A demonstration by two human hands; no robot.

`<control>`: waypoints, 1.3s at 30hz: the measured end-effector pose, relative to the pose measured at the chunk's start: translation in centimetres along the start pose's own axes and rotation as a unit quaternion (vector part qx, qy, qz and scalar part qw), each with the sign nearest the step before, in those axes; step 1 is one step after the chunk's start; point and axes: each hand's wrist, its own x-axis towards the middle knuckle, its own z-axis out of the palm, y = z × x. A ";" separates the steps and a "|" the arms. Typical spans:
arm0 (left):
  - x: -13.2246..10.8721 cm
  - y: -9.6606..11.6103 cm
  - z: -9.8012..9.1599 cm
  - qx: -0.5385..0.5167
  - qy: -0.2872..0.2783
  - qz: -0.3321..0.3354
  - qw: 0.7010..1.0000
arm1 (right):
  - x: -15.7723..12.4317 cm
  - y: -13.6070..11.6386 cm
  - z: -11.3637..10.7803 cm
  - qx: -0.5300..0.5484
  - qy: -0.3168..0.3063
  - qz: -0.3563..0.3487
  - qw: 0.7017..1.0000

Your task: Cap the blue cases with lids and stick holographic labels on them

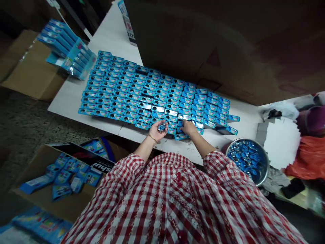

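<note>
Rows of small blue packs [132, 98], many with a round dark or blue spot at one end, cover the white table [122, 134]. Over their front edge, my left hand [155, 133] is turned palm up, fingers curled around several small shiny blue-and-silver pieces [161, 127]. Close to its right, my right hand [189, 128] reaches down with fingers bent together onto the packs. Its fingertips touch a pack near the front right of the rows; whether they pinch a small piece is hidden.
A metal bowl [266, 159] of similar blue-and-silver pieces stands at right, beside stacked white card [281, 142]. A large cardboard box [203, 40] rises behind the rows. Filled blue display boxes [73, 59] stand at left; below, an open carton [38, 200] holds blue packs.
</note>
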 end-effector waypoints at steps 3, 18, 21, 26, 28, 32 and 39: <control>0.1 -0.4 -0.4 0.006 0.010 0.001 1.000 | 0.0 -0.3 0.0 -0.018 -0.003 -0.007 1.000; 0.7 -1.7 0.3 -0.010 0.011 0.009 1.000 | -0.9 0.0 0.9 0.026 0.042 -0.037 0.998; 0.9 -2.1 0.4 -0.009 0.014 0.009 1.000 | -2.8 -0.3 1.2 0.109 0.120 -0.172 0.972; 1.3 -2.6 0.2 0.004 0.010 0.008 1.000 | -5.6 -2.2 2.1 0.138 0.173 -0.364 0.905; 1.2 -2.7 0.1 0.016 0.006 0.003 1.000 | -6.2 -2.8 2.4 0.144 0.183 -0.365 0.901; 0.8 -2.8 0.2 0.013 -0.011 -0.014 1.000 | -6.4 -3.6 3.2 0.200 0.206 -0.283 0.915; 0.9 -3.3 -0.3 -0.019 -0.004 0.040 0.999 | -5.8 -2.2 4.3 0.342 0.214 -0.206 0.892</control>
